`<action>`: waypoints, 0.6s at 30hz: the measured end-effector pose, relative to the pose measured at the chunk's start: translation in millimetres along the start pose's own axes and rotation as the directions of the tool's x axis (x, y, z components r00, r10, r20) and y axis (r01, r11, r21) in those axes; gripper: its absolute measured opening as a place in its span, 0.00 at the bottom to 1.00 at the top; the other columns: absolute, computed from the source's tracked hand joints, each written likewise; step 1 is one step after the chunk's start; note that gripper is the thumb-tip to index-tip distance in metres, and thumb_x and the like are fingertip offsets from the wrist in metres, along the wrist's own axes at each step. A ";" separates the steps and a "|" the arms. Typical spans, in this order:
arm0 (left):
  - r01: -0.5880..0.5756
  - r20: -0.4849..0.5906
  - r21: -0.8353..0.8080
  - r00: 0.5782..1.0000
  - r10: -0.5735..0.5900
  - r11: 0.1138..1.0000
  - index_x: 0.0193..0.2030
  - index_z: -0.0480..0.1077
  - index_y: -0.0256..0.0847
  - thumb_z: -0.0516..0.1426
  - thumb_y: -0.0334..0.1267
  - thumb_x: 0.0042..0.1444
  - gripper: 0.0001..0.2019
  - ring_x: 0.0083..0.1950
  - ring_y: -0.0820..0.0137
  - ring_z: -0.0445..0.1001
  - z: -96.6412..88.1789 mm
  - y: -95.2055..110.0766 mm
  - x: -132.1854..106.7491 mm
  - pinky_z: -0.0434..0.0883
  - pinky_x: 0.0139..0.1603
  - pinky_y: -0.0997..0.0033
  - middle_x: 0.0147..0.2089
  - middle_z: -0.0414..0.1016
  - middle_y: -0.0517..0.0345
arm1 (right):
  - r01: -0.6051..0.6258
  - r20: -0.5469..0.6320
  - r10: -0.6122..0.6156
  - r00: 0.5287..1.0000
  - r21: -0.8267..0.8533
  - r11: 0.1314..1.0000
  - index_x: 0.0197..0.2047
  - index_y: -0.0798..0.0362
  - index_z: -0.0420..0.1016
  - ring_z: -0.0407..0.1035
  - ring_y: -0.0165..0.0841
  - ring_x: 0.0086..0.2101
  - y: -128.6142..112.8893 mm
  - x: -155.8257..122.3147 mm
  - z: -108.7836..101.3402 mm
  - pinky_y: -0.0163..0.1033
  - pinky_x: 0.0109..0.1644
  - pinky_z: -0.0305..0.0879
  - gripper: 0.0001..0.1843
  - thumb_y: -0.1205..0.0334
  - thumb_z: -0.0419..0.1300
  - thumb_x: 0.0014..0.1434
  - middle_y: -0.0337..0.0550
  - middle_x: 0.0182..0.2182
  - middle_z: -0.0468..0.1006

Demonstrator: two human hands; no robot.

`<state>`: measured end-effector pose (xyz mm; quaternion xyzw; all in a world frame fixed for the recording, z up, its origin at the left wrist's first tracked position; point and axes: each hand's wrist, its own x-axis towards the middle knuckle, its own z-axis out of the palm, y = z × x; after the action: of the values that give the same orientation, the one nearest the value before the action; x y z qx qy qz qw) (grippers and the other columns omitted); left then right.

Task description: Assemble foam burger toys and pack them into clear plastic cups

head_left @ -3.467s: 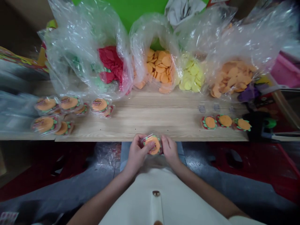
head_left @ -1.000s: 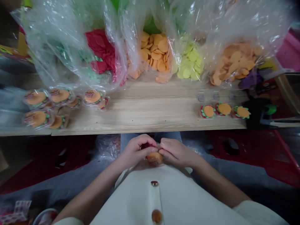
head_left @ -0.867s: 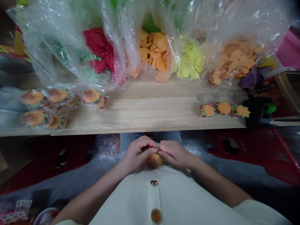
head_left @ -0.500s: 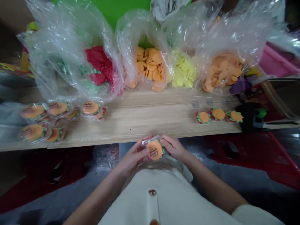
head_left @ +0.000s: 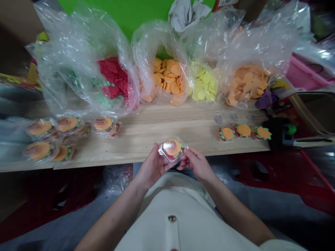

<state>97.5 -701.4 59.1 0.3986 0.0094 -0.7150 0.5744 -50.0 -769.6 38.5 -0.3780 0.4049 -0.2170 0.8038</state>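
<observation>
A clear plastic box with a toy burger inside (head_left: 172, 149) is held between my two hands at the table's front edge. The burger has an orange round top with green and red layers below, and light glares off the lid. My left hand (head_left: 154, 167) supports the box from its left side and below. On the right, my right hand (head_left: 196, 163) grips the box's right edge between thumb and fingers. Several similar boxed burgers (head_left: 40, 150) sit at the table's left, some stacked. Three burgers in clear trays (head_left: 244, 130) stand in a row at the right.
Open plastic bags along the back hold red pieces (head_left: 115, 76), orange discs (head_left: 170, 75), yellow pieces (head_left: 205, 83) and more orange pieces (head_left: 247, 82). A black tape dispenser (head_left: 278, 130) and a pink bin (head_left: 309, 71) stand at the right. Red stools (head_left: 282, 174) are below the table (head_left: 146, 120).
Both hands have lifted the boxed burger forward, from close to my body to over the table's front edge. The box is tilted differently, and light now reflects off its lid.
</observation>
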 end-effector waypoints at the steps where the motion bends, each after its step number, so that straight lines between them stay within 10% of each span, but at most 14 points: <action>1: -0.032 -0.005 0.014 0.999 0.032 0.999 0.48 0.65 0.40 0.52 0.51 0.55 0.20 0.46 0.66 0.72 0.2 -0.4 0.6 0.68 0.49 0.65 0.49 0.71 0.49 | 0.001 -0.010 -0.001 1.000 0.051 0.999 0.26 0.53 0.65 0.65 0.26 0.20 -0.9 0.4 0.5 0.38 0.29 0.70 0.17 0.47 0.58 0.52 0.33 0.18 0.68; 10: -0.297 -0.203 0.236 0.916 0.346 0.925 0.27 0.61 0.38 0.60 0.42 0.47 0.12 0.20 0.81 0.59 -5.8 5.4 24.5 0.60 0.20 0.82 0.22 0.61 0.67 | 0.060 0.057 -0.061 0.997 0.010 0.998 0.25 0.53 0.66 0.67 0.28 0.22 1.8 2.2 -2.3 0.40 0.32 0.70 0.17 0.47 0.56 0.54 0.35 0.19 0.70; 18: -0.239 -0.076 0.135 0.965 0.250 0.962 0.42 0.63 0.41 0.56 0.46 0.52 0.14 0.31 0.74 0.70 20.1 -9.1 18.2 0.69 0.34 0.72 0.32 0.70 0.60 | 0.225 -0.156 -0.218 0.963 0.029 0.974 0.26 0.51 0.64 0.64 0.28 0.24 -3.2 10.0 -5.7 0.38 0.31 0.67 0.16 0.47 0.55 0.54 0.34 0.21 0.66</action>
<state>78.4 -722.6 58.2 0.4643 -0.0581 -0.6187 0.6311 -49.0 -780.5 34.0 -0.3846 0.4147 -0.3431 0.7499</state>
